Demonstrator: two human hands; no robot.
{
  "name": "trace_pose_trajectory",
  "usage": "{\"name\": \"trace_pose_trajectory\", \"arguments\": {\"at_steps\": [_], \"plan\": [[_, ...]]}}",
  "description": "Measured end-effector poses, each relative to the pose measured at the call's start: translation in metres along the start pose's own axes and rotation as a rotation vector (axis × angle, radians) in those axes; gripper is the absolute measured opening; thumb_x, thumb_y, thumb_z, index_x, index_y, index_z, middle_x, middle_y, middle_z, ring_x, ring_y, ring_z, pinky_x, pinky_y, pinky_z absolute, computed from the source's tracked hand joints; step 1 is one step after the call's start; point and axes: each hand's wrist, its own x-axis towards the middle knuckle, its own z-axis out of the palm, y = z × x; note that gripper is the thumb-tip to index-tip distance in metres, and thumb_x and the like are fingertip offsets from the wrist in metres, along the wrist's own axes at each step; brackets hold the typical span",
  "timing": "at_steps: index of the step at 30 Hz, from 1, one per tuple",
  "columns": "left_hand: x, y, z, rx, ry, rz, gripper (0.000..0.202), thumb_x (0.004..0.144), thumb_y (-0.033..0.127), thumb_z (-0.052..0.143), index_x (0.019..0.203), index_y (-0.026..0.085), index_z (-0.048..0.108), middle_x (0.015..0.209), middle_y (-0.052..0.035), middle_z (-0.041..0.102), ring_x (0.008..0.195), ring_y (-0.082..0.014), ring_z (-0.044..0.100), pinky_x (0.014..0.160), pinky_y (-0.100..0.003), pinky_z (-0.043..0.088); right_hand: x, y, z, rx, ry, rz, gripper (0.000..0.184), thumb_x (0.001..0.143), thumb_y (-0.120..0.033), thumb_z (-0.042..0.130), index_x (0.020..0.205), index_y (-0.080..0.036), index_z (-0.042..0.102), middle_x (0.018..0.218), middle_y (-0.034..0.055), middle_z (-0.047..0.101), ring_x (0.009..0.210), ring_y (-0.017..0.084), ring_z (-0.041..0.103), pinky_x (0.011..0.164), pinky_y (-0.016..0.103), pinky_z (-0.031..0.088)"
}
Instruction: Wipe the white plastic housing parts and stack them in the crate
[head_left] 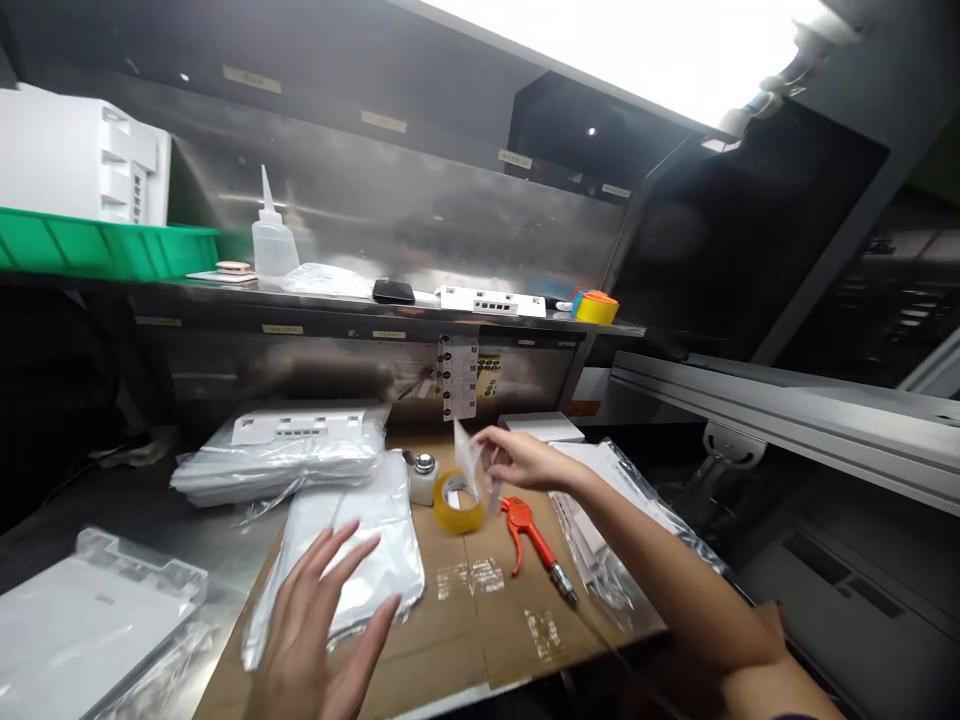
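My right hand [517, 458] pinches a thin, whitish, see-through sheet [469, 456], whose exact kind I cannot make out. Just below the sheet lies a roll of yellowish clear tape [459, 512]. With fingers spread and nothing in them, my left hand [322, 620] hovers over a pile of clear plastic bags [375, 560]. Beside the tape stands a small pump bottle with a metal top [424, 478]. An orange-red air blow gun [529, 535] with a hose lies on the cardboard [495, 620], below my right hand.
White bagged housings [300, 440] are stacked at the back left. A white panel [97, 620] lies at the left, more bagged parts [592, 530] at the right. The shelf [337, 305] above bears a green bin [105, 250] and a squeeze bottle [274, 245]. A metal rail [787, 420] runs along the right.
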Motion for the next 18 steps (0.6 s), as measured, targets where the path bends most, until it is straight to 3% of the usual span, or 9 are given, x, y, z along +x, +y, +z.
{"name": "trace_pose_trajectory", "arguments": {"at_steps": [2,4,6,7,9,11,13,15,18], "plan": [[0.017,0.025,0.008,-0.102,-0.086,-0.002,0.051,0.094,0.048,0.063,0.141,0.034,0.050,0.157,-0.0073,0.046,0.149,-0.0334,0.035,0.119,-0.060,0.032,-0.035,-0.029,0.004,0.150,-0.184,-0.110,0.047,0.086,-0.012,0.068,0.129,-0.024,0.054,0.094,-0.0025,0.073,0.081,0.013,0.069,0.073,0.022,0.052],[0.021,0.042,0.020,-0.314,-0.345,-0.093,0.052,0.091,0.051,0.067,0.138,0.032,0.053,0.147,-0.0078,0.057,0.140,-0.0319,0.048,0.115,-0.052,0.040,-0.063,-0.049,0.013,0.321,-0.327,-0.182,0.046,0.087,-0.017,0.069,0.129,-0.024,0.052,0.089,-0.0033,0.073,0.077,0.013,0.069,0.071,0.022,0.052],[0.013,0.050,0.033,-0.587,-0.567,-0.227,0.041,0.092,0.051,0.065,0.125,0.027,0.061,0.126,-0.0081,0.069,0.120,-0.0287,0.063,0.103,-0.044,0.050,-0.083,-0.059,0.027,0.437,-0.362,-0.204,0.045,0.089,-0.021,0.070,0.129,-0.023,0.050,0.087,-0.0026,0.072,0.078,0.014,0.069,0.070,0.023,0.052],[0.006,0.051,0.039,-0.689,-0.608,-0.294,0.035,0.094,0.050,0.062,0.117,0.024,0.063,0.116,-0.0079,0.073,0.110,-0.0269,0.067,0.097,-0.040,0.053,-0.090,-0.061,0.035,0.443,-0.305,-0.199,0.043,0.089,-0.022,0.071,0.128,-0.023,0.051,0.088,-0.0019,0.072,0.079,0.014,0.069,0.071,0.024,0.052],[-0.011,0.048,0.049,-0.752,-0.551,-0.382,0.032,0.098,0.048,0.055,0.110,0.020,0.064,0.103,-0.0078,0.074,0.099,-0.0243,0.070,0.089,-0.035,0.054,-0.100,-0.061,0.057,0.361,-0.064,-0.205,0.038,0.090,-0.023,0.071,0.125,-0.023,0.053,0.097,0.0017,0.071,0.085,0.015,0.069,0.075,0.026,0.053],[-0.028,0.042,0.054,-0.673,-0.458,-0.425,0.036,0.100,0.048,0.049,0.115,0.018,0.062,0.097,-0.0080,0.075,0.092,-0.0231,0.071,0.085,-0.034,0.055,-0.104,-0.062,0.083,0.196,0.269,-0.246,0.025,0.092,-0.023,0.069,0.116,-0.022,0.060,0.107,0.0063,0.069,0.093,0.018,0.068,0.080,0.030,0.053],[-0.041,0.037,0.055,-0.595,-0.401,-0.433,0.042,0.102,0.048,0.044,0.123,0.016,0.060,0.104,-0.0104,0.075,0.095,-0.0232,0.071,0.087,-0.035,0.056,-0.105,-0.065,0.110,0.012,0.513,-0.303,0.014,0.093,-0.023,0.068,0.107,-0.022,0.068,0.108,0.0084,0.067,0.097,0.021,0.065,0.083,0.034,0.053],[-0.050,0.035,0.054,-0.520,-0.363,-0.440,0.044,0.103,0.046,0.040,0.126,0.016,0.061,0.120,-0.0136,0.073,0.108,-0.0247,0.069,0.096,-0.037,0.054,-0.104,-0.070,0.133,-0.112,0.617,-0.341,0.013,0.095,-0.024,0.067,0.107,-0.023,0.072,0.101,0.0085,0.068,0.095,0.023,0.063,0.082,0.036,0.052],[-0.057,0.033,0.050,-0.359,-0.340,-0.445,0.046,0.102,0.041,0.036,0.130,0.015,0.063,0.129,-0.0166,0.070,0.121,-0.0294,0.065,0.106,-0.043,0.048,-0.099,-0.078,0.157,-0.162,0.646,-0.367,0.018,0.096,-0.020,0.065,0.113,-0.020,0.072,0.095,0.0079,0.072,0.087,0.022,0.062,0.079,0.036,0.052]]}}
